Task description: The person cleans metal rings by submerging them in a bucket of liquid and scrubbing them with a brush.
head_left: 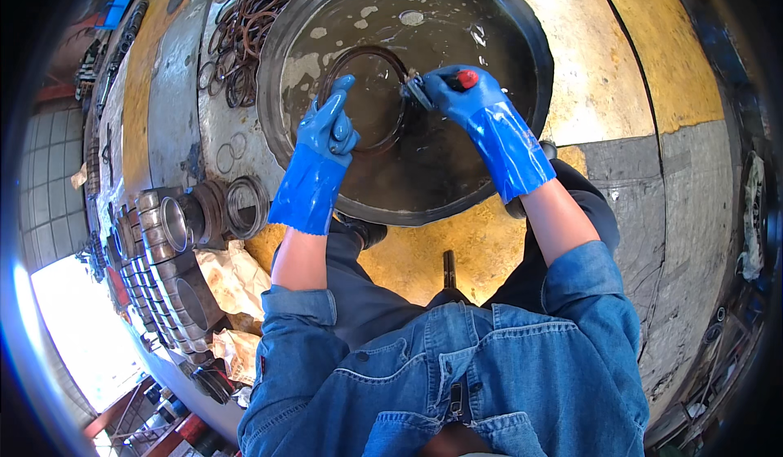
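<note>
My left hand (pixel 328 135), in a blue rubber glove, grips a large dark brown ring (pixel 367 51) by its left side. The ring is tilted over a wide round tub (pixel 271 98) of murky, foamy water; its lower edge is at or just under the surface. Closed round a red-handled tool (pixel 466 79), my right hand (pixel 481 102), gloved alike, holds the tool's grey head against the ring's right side. The head looks like a small brush, but its exact kind is unclear.
A heap of similar rings (pixel 249 28) lies left of the tub. Nearer, two thin rings (pixel 232 151) rest on the floor. Stacked metal cylinders (pixel 175 273) and crumpled brown paper (pixel 232 277) are at the left. My legs straddle the tub's near side.
</note>
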Demonstrator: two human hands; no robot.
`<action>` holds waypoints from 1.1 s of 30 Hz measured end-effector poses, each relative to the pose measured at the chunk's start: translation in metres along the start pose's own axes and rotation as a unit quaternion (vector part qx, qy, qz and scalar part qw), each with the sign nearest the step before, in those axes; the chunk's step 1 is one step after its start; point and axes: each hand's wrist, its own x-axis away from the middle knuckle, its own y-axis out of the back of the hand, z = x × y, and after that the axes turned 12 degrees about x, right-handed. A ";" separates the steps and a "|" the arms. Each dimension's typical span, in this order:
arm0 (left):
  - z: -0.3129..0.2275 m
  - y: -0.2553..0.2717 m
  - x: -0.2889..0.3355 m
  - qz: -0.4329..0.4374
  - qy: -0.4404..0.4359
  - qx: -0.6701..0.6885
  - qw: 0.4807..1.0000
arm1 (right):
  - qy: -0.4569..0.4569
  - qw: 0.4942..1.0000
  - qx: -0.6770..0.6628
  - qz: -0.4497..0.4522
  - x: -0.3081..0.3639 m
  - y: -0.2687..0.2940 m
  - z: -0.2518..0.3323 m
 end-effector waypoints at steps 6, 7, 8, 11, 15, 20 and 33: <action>-0.001 -0.002 0.000 -0.009 -0.047 -0.022 0.999 | -0.008 0.995 0.043 0.092 0.016 -0.019 -0.001; -0.001 0.000 -0.002 -0.011 -0.049 -0.022 0.998 | -0.010 0.994 0.011 0.106 0.017 -0.021 -0.003; -0.001 0.003 -0.005 -0.014 -0.051 -0.022 0.998 | -0.004 0.993 -0.001 0.115 0.018 -0.025 -0.007; -0.002 0.004 -0.011 -0.057 -0.064 -0.034 0.996 | 0.039 0.991 -0.046 0.123 0.020 -0.034 -0.012; -0.003 0.001 -0.016 -0.076 -0.091 -0.047 0.992 | 0.016 0.990 0.028 0.138 0.009 -0.020 -0.028; -0.004 -0.009 -0.009 -0.088 -0.081 -0.072 0.990 | 0.025 0.991 -0.081 0.106 0.034 -0.002 0.014; 0.004 -0.019 0.002 0.055 0.037 -0.027 0.997 | 0.232 0.944 0.143 -0.186 0.005 -0.022 -0.013</action>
